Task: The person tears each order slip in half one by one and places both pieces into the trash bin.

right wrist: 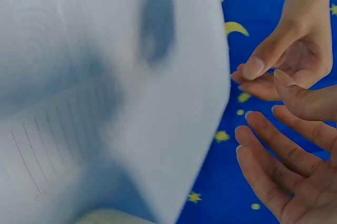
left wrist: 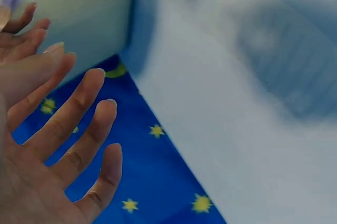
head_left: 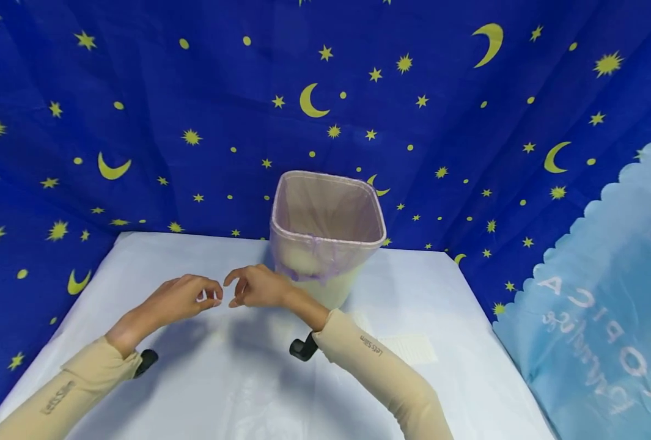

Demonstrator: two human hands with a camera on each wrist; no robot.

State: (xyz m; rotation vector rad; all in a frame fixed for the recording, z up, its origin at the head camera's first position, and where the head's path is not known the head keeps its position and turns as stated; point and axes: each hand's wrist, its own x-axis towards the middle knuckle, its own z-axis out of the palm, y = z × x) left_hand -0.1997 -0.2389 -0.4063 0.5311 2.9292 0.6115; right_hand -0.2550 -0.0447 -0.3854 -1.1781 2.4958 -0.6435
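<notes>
My left hand (head_left: 184,298) and right hand (head_left: 261,287) hover over the white table with their fingertips facing each other, a small gap between them in the head view. Nothing is held in either. In the left wrist view the left hand's fingers (left wrist: 84,103) are spread and slightly bent. The right wrist view has the right hand (right wrist: 295,171) with loosely extended fingers, the left hand (right wrist: 305,50) beyond it. Just behind the right hand stands a pale wastebasket (head_left: 338,287). A thin purplish bin liner (head_left: 325,244) lines it and folds over its rim, with bunched purple edging hanging outside.
On the white tabletop (head_left: 237,391), a sheet of lined paper (head_left: 410,348) lies right of the wastebasket. A blue star-and-moon cloth (head_left: 220,110) hangs behind and at the sides. At the right hangs a light-blue scalloped sheet (head_left: 606,275) with lettering.
</notes>
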